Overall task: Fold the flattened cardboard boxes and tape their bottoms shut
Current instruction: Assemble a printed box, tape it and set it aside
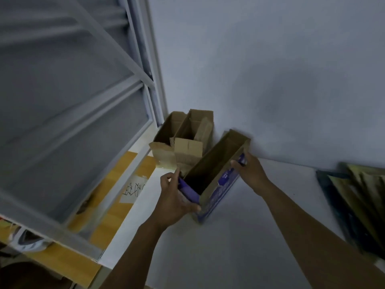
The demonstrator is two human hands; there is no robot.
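Left hand (177,197): grips the near end of the printed box, fingers curled round the corner and thumb along the top edge.
Right hand (251,171): pinches the far long-side rim of the same box, thumb inside and fingers on the outer face.
Printed box (224,185): brown cardboard with blue print. It is opened into a long narrow sleeve with its mouth upward, and its low corner rests on the white table (229,251). Whether it sits flat or is tilted is hard to tell.
Box bottom: hidden, so I cannot tell whether its flaps are folded or taped.
Plain brown boxes (188,150): two, just beyond the printed box's far left side. They stand open with flaps up, in the corner where the wall (270,80) meets the window frame (108,105).
Flattened cardboard stack (362,205): well to the right of the printed box, at the table's edge, still flat.
Paper note (133,190): left of the printed box, below table level, with handwriting I cannot read.
Tape: none in view.
Progress: by my reading, two boxes are formed and set aside, and a third is shaped and being placed or squared. The stack suggests several remain to fold and tape.
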